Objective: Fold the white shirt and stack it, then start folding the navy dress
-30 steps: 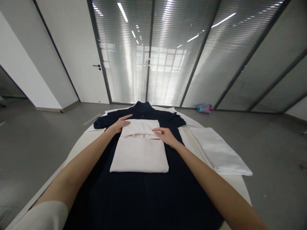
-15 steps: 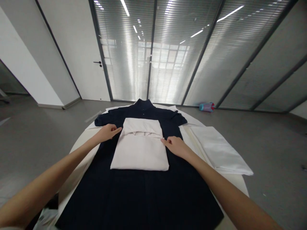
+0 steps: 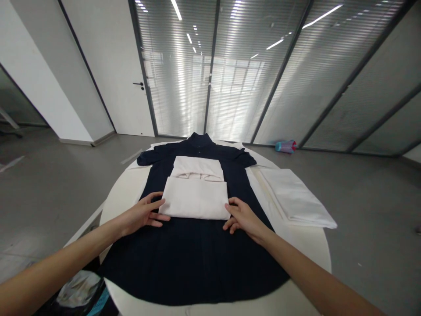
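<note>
A folded white garment [image 3: 194, 199] lies on the chest and middle of a navy short-sleeved shirt [image 3: 194, 259], which is spread flat with its collar away from me. The garment's lower part is doubled up into a flat band, and above it shows a gathered, slit-like opening. At the band's left edge is my left hand [image 3: 146, 211], fingers apart, thumb and fingertips touching the cloth. My right hand [image 3: 241, 217] is at the right edge, thumb against the cloth, other fingers loosely bent and apart over the navy shirt.
A round white table [image 3: 121, 191] carries everything. Folded white cloth [image 3: 296, 197] lies on its right side, overhanging the edge. At lower left, below the table, is a bag with crumpled plastic [image 3: 80, 287]. A blue and pink bundle [image 3: 285, 146] lies on the floor by the glass partition.
The white garment's lower part has been folded upward, making it shorter. Both hands have come nearer to me, down to the band's sides, and their fingers have spread.
</note>
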Tool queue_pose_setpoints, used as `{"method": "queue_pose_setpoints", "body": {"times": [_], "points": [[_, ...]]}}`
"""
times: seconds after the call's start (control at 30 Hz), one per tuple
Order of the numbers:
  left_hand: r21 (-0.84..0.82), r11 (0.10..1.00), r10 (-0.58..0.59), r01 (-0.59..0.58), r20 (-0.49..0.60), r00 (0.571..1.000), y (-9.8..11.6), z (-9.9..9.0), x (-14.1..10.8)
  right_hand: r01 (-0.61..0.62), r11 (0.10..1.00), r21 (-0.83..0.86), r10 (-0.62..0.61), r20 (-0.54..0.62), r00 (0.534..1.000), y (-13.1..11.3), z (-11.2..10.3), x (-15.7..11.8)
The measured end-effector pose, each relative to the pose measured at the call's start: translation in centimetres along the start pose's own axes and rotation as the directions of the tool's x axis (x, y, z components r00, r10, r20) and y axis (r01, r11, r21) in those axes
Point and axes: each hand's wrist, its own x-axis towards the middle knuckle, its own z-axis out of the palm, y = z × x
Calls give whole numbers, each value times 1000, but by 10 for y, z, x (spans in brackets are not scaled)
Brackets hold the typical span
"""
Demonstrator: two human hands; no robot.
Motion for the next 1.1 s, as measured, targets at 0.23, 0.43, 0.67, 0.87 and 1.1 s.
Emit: {"method": "queue_pose_setpoints", "body": {"times": [0.23, 0.43, 0.67, 0.87, 1.1], "points": [[95, 983, 154, -157, 36, 987, -9, 1, -16, 93, 991, -92, -103, -111, 988, 4, -1, -7], [177, 970, 165, -165, 13, 986, -7, -5, -17, 118, 986, -117, -128, -90, 988, 2, 0, -16], [380, 887, 227, -261, 133, 965, -7, -22, -13, 165, 938, -303, -207, -110, 972, 11, -11, -17], [780, 310, 721, -543, 179, 669, 20, -6, 3, 416, 441, -795, -726, -44, 686, -15, 4, -9], [721, -281, 399, -634, 688, 606, 0, 47, 43, 410, 143, -901, -393, 328, 859, -14, 37, 25]]}}
